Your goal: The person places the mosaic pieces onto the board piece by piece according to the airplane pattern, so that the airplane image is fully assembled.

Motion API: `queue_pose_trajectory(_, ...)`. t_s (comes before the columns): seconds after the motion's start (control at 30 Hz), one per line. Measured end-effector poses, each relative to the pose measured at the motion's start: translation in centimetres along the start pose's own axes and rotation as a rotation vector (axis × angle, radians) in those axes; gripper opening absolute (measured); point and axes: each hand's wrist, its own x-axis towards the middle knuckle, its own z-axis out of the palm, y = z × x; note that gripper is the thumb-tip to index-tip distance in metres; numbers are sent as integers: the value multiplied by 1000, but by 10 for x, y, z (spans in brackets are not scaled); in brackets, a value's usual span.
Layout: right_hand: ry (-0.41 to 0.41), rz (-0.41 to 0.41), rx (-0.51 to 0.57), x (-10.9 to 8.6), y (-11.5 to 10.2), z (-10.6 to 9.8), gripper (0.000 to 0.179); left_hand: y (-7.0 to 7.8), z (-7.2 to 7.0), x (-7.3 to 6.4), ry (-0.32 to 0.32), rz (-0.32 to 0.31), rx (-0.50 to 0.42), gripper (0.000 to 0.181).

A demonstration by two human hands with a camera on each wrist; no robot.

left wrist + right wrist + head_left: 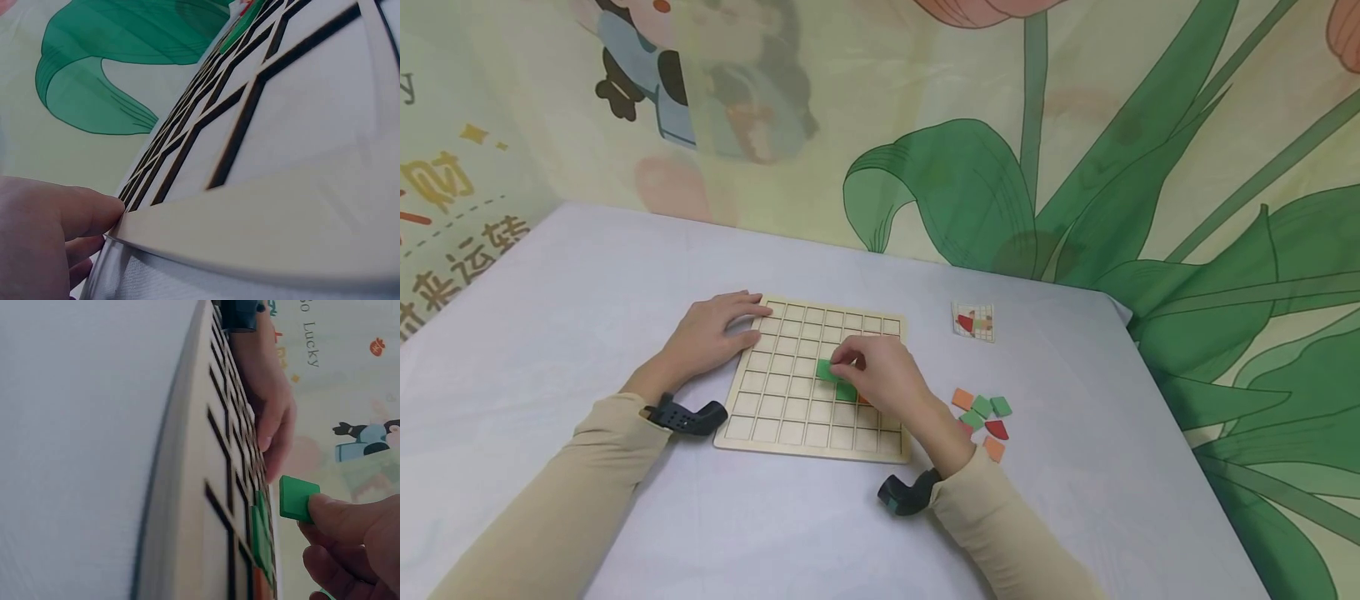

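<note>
One green tile [294, 498], likely light, stiff, best edge-held, is clamped between fingers [337, 517] of the right hand [883, 377]; the left hand [707, 332], fingers apart, touches the board [812, 452] at ten o'clock.

White-clothed table [1112, 467]. Beyond far edge, printed backdrop [820, 200]: broad green leaf [977, 183], pinkish flower [981, 8], cartoon figure [658, 75]. At left, gold star [473, 133], brown lettering [467, 262].

Soft, even light fills the head view, with faint shadows below the right hand [880, 377] on the board [775, 385] and beside the sleeve [1007, 525] on the cloth [805, 533]. Both wrist views are dimmer and greyer; the near rim [181, 519] blurs, while the green tile [295, 499] looks crisper.
</note>
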Motion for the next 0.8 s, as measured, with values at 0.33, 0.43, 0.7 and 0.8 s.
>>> queue_pose_trajectory(0.33, -12, -17, 10, 1, 2, 8, 9, 0, 0, 1, 1, -8, -1, 40)
queue_pose_trajectory(0.43, -10, -23, 8, 2, 2, 10, 9, 0, 0, 0, 2, -9, 0, 40)
queue_pose_trajectory(0.7, 88, -26, 6, 6, 0, 17, 8, 0, -1, 0, -15, -18, 4, 40)
queue_pose_trajectory(0.8, 130, -32, 16, 9, -1, 21, 7, 1, -1, 0, -16, -17, 2, 40)
